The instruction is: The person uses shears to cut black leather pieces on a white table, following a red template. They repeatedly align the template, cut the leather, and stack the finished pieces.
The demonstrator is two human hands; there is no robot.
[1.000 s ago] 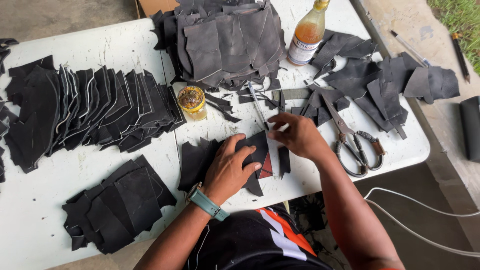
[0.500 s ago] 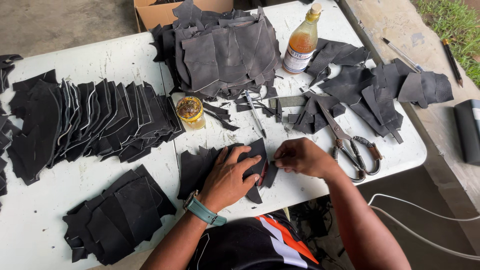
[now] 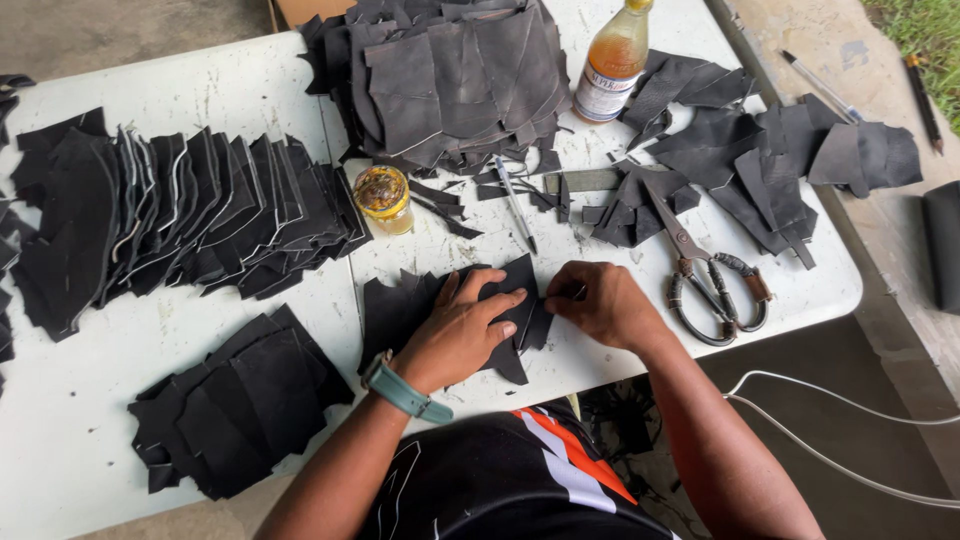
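While the left hand point(image 3: 462, 335) lies flat with its fingers spread wide on a small stack of black, angular cut leather pieces point(image 3: 400, 305), the right hand point(image 3: 598, 303) is bunched at the stack's right edge, its fingers drawn narrow and pinching the edge of the top piece. That stack sits near the front edge of the white, scuffed table point(image 3: 250, 90), just in front of the person's dark shirt with orange and white stripes. A teal watch strap point(image 3: 403, 391) circles the left wrist. Behind the hands stands a small glass jar with a yellow lid point(image 3: 383, 197), and a slim pen point(image 3: 515, 203) lies near it. Large metal scissors with wrapped handles point(image 3: 707, 268) rest just right of the right hand. Further back are a heap of black leather sheets point(image 3: 450, 75) and an amber bottle point(image 3: 612, 62); fanned black pieces point(image 3: 180, 215) lie to the left.
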